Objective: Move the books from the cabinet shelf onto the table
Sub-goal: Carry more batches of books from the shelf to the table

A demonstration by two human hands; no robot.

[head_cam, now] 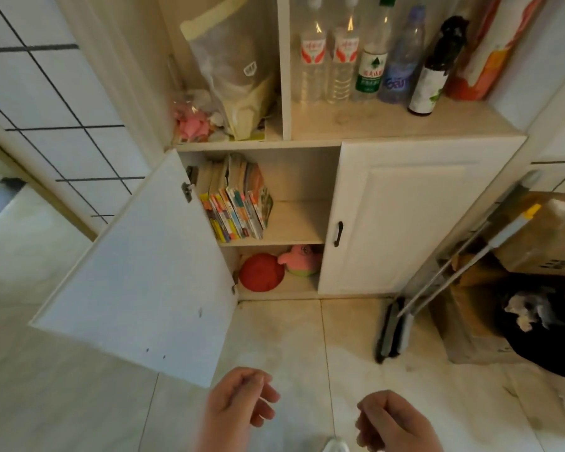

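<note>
A row of thin, bright-spined paperback books (237, 203) leans leftward on the pale wooden cabinet shelf (294, 223), packed against the left wall — pull one and the rest may slump or spill. The open white cabinet door (137, 272) crowds the left; the shelf's right half is free. Left hand (242, 399) and right hand (388, 422) hang loosely curled, each grip holding nothing. No worktop shows.
</note>
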